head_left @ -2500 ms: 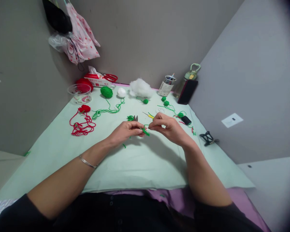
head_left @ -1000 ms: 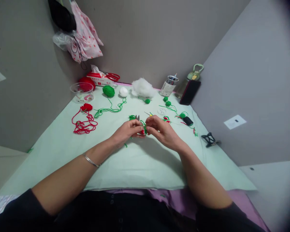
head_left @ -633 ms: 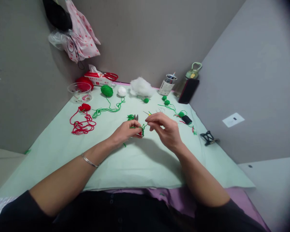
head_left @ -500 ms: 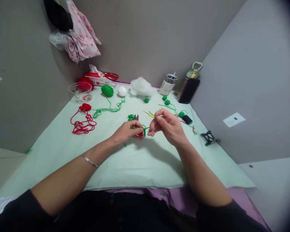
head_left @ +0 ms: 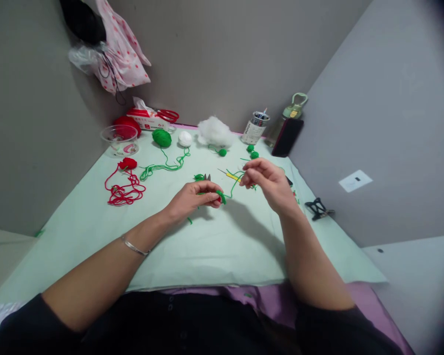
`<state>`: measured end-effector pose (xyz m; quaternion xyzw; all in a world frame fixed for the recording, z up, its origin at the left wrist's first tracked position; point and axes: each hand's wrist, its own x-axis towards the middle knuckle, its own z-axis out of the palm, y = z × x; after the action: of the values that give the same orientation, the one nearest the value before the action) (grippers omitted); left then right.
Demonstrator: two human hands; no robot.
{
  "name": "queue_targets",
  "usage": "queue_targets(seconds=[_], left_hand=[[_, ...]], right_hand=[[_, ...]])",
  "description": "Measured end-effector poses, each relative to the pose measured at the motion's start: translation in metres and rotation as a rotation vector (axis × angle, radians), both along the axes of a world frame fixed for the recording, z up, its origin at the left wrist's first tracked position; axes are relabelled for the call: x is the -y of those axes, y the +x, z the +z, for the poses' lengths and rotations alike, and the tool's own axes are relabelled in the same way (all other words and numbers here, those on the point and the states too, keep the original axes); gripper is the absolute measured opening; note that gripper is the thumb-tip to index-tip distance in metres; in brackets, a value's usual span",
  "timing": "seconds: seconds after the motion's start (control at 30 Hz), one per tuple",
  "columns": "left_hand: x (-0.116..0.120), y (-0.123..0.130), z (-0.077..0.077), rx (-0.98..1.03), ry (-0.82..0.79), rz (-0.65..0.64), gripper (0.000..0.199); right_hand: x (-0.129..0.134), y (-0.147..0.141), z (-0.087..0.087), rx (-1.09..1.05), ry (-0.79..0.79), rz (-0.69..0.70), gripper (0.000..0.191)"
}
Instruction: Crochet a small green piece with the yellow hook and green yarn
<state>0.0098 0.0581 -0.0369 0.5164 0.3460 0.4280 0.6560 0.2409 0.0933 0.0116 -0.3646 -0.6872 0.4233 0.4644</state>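
Note:
My left hand (head_left: 198, 198) is closed around a small red and green crocheted piece (head_left: 221, 198), pinching it between thumb and fingers just above the table. From its right side a slack strand of green yarn (head_left: 232, 192) curves up to my right hand (head_left: 264, 182). That hand is raised, thumb and fingertips pressed together at the yarn; whether a needle is also in the pinch is too small to see. A yellow-handled crochet hook (head_left: 232, 176) lies just left of the right fingertips. Scissors (head_left: 207, 177) rest behind my left hand, their handles hidden, beside a green yarn bundle (head_left: 199, 177).
Red yarn (head_left: 128, 190) lies loosely at left, near a clear tub (head_left: 119, 143). Along the back stand a green yarn ball (head_left: 162, 138), a white ball (head_left: 185, 138), stuffing (head_left: 214, 132), a pen can (head_left: 255, 129), a bottle (head_left: 286, 121) and a phone (head_left: 287, 138).
My right hand has moved up and to the right, away from the left. The yarn between them is longer and hangs slack. The left hand keeps its hold; the camera view has shifted slightly.

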Motion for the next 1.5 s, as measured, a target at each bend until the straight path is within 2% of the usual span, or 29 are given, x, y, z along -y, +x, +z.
queue_targets(seconds=[0.17,0.3,0.73,1.07,1.27,1.5], left_hand=[[-0.0015,-0.0003,-0.0014,-0.004,0.025,0.010,0.021],[-0.0022,-0.0012,-0.0021,-0.015,0.042,0.012,0.019],[-0.0022,-0.0030,-0.0039,-0.055,0.051,0.015,0.020],[-0.0009,-0.0028,-0.0025,-0.003,0.021,-0.043,0.022],[-0.0013,-0.0006,-0.0027,0.055,0.009,-0.068,0.023],[0.0002,-0.0010,-0.0007,0.067,0.000,-0.081,0.021]], right_hand=[[0.0084,-0.0051,-0.0027,0.383,0.339,0.061,0.010],[0.0082,-0.0034,-0.0056,0.518,0.435,0.046,0.015],[0.0097,-0.0022,-0.0063,0.584,0.446,0.058,0.017],[0.0104,-0.0087,-0.0087,0.503,0.371,0.138,0.017],[0.0085,-0.0069,-0.0098,0.462,0.314,0.135,0.015],[0.0092,-0.0076,-0.0093,0.483,0.352,0.105,0.014]])
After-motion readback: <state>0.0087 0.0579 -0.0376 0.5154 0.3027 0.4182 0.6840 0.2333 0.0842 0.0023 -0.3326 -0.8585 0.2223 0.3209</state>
